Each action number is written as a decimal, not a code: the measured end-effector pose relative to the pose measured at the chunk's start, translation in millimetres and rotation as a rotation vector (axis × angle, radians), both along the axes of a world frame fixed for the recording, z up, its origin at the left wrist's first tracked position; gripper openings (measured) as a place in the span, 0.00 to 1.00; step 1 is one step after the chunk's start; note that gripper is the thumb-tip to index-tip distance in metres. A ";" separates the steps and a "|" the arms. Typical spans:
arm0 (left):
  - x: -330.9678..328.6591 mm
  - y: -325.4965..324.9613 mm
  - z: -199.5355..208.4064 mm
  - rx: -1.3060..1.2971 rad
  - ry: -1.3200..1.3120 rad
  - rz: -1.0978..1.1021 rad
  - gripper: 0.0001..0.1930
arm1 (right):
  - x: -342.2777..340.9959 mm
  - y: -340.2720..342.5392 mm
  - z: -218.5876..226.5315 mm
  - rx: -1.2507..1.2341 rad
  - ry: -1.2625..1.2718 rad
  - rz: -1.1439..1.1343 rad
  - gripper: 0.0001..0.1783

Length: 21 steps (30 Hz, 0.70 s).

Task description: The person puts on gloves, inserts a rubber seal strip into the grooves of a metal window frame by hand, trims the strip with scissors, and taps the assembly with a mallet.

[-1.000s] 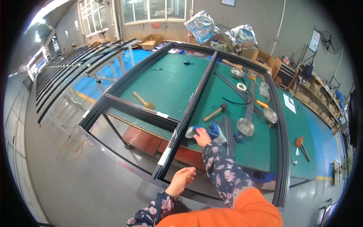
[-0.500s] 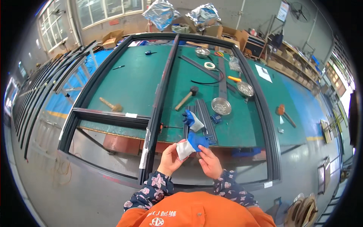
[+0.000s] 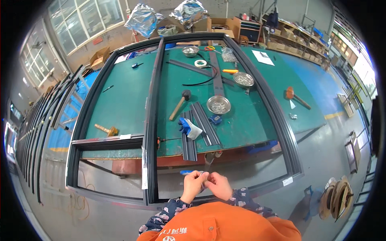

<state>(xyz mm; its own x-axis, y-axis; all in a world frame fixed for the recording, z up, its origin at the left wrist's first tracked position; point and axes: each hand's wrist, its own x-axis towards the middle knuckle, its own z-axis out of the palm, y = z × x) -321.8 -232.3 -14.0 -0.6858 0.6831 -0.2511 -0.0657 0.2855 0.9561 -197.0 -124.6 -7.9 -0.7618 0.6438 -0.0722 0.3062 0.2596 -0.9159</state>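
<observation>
1 blue glove [image 3: 186,172], lower ctr of frame, mostly hidden, clamped in L hand [image 3: 194,186] & R hand [image 3: 219,185]; 1 blue/wht glove [image 3: 193,131], mid-frame, atop grey strips [image 3: 189,149]. Advise even pull, no twist.

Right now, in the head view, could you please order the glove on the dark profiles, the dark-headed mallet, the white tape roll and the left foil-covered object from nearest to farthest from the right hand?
From the right hand:
1. Glove: ahead, slightly left, on dark profiles.
2. Mallet: farther ahead and left.
3. Tape roll: beyond the mallet.
4. Foil-covered object: far back left.
</observation>
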 end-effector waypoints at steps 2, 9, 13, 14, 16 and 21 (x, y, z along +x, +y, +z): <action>1.9 0.3 -0.9 -0.057 0.002 -0.001 0.08 | 1.5 3.3 -11.2 -0.045 -0.001 0.074 0.08; 9.4 3.3 -3.6 -0.039 0.166 -0.129 0.05 | 2.9 11.6 -9.7 -0.271 0.018 0.092 0.04; 20.2 1.3 -15.6 0.064 -0.003 -0.086 0.05 | 2.4 18.5 -3.0 -0.003 -0.211 0.098 0.05; 21.5 1.8 -17.1 -0.007 0.024 -0.116 0.06 | 1.7 20.7 -7.4 -0.109 -0.131 0.058 0.05; 23.8 2.5 -20.1 -0.152 0.076 -0.174 0.06 | 0.2 24.1 -19.8 -0.322 0.030 -0.018 0.06; 21.7 2.8 -46.1 -0.255 -0.132 -0.182 0.07 | -6.5 14.0 -38.9 -0.388 0.103 -0.076 0.07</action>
<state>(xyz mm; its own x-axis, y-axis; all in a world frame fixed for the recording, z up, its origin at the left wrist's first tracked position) -300.1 -229.4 -60.1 -0.5088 0.6950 -0.5080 -0.1105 0.5325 0.8392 -203.5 -110.6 -46.8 -0.7291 0.6386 -0.2462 0.2123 -0.1310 -0.9684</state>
